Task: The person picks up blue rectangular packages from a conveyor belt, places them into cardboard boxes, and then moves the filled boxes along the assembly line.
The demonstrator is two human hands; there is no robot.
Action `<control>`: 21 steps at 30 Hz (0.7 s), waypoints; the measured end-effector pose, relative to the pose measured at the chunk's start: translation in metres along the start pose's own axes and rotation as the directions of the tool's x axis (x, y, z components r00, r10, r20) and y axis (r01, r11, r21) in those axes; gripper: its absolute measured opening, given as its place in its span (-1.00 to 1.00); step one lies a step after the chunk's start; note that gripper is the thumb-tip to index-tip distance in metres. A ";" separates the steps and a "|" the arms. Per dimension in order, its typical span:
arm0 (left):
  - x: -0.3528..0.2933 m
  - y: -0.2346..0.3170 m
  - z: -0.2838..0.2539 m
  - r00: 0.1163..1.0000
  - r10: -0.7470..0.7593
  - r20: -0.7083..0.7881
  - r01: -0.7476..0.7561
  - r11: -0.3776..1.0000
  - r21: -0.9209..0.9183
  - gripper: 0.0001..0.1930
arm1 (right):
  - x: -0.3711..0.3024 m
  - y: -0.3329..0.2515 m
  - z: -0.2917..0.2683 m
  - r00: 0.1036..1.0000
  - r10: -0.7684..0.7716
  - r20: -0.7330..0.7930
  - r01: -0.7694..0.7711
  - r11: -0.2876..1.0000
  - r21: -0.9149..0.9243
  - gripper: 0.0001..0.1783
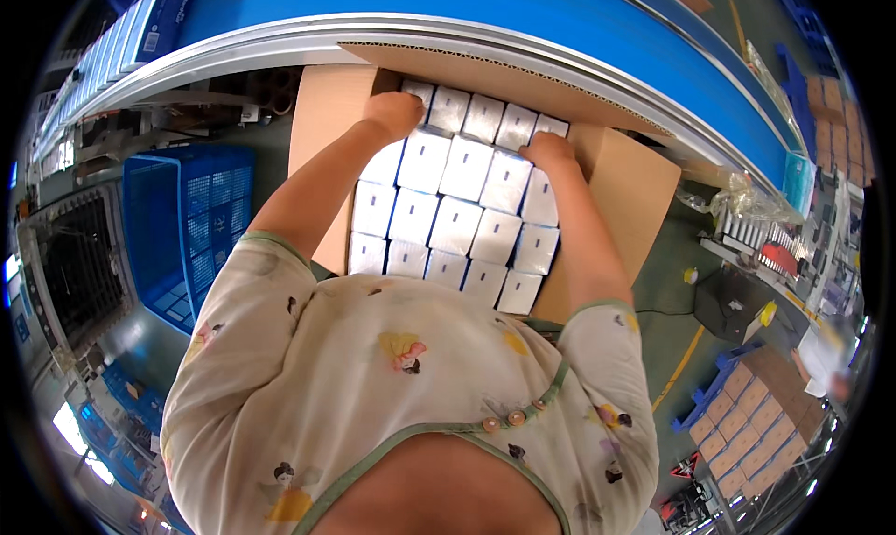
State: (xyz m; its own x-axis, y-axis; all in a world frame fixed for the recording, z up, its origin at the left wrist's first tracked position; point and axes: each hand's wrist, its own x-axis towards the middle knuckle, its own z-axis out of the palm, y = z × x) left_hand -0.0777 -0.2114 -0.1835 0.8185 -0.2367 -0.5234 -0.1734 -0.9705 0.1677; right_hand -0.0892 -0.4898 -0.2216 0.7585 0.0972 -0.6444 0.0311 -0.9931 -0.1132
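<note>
An open cardboard carton [623, 180] stands in front of me, filled with several rows of white, film-wrapped packs [455, 224] with blue edges. My left hand [397, 115] is curled over the left end of the farthest row of white packs [483, 118]. At the right end of that same row, my right hand [549, 149] grips with bent fingers. The row lies between my two hands, slightly askew to the rows nearer me. My fingertips are partly hidden among the packs and the carton wall.
Beyond the carton runs a blue conveyor belt [448, 7] with a metal rail. Blue-and-white packs [131, 35] line its far left. A blue plastic crate [219, 222] stands left on the floor. Stacked cartons [756, 423] sit on a pallet at right, near another person [826, 358].
</note>
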 end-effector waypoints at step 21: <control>-0.132 -0.450 -0.202 0.325 -0.741 -0.587 0.639 0.630 -0.441 -0.34 | -0.098 -0.089 -0.026 0.788 -0.366 -0.495 0.472 0.875 0.105 -0.70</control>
State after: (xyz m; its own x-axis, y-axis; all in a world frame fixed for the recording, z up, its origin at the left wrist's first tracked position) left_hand 0.0030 0.2660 -0.0207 0.7165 0.6694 0.1960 0.6553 -0.7423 0.1396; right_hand -0.1495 -0.4126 -0.1288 0.9088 0.4071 -0.0919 0.3171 -0.8166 -0.4822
